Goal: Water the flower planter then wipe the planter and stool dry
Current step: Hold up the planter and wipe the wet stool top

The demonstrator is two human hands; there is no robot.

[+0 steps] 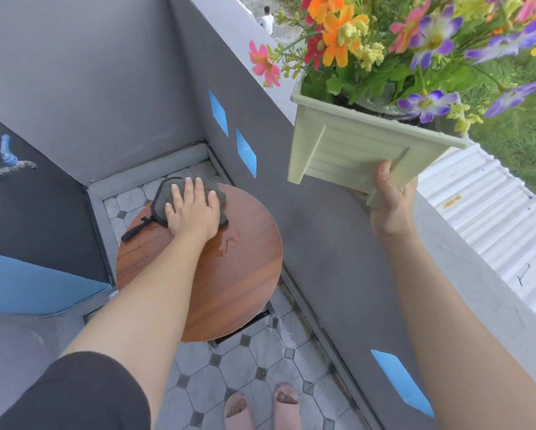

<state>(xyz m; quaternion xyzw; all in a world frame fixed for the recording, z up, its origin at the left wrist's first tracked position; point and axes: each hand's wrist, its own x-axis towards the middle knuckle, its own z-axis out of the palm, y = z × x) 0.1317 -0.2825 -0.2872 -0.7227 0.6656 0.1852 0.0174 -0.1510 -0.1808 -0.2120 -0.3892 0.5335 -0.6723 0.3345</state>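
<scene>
A round brown wooden stool (235, 274) stands on the tiled floor in the balcony corner. My left hand (194, 209) presses flat on a dark grey cloth (164, 197) at the stool's far edge. A small wet patch (228, 243) glistens just right of the hand. My right hand (390, 209) holds a pale green rectangular planter (347, 144) from below, lifted in the air and tilted, above the balcony wall. Colourful flowers (384, 41) fill the planter.
Grey balcony walls (322, 228) with blue tape patches close in the corner. The grey tiled floor (245, 367) looks wet near the wall. My feet in pink slippers (262, 408) stand at the bottom. A corrugated white roof (493, 212) and grass lie beyond the wall.
</scene>
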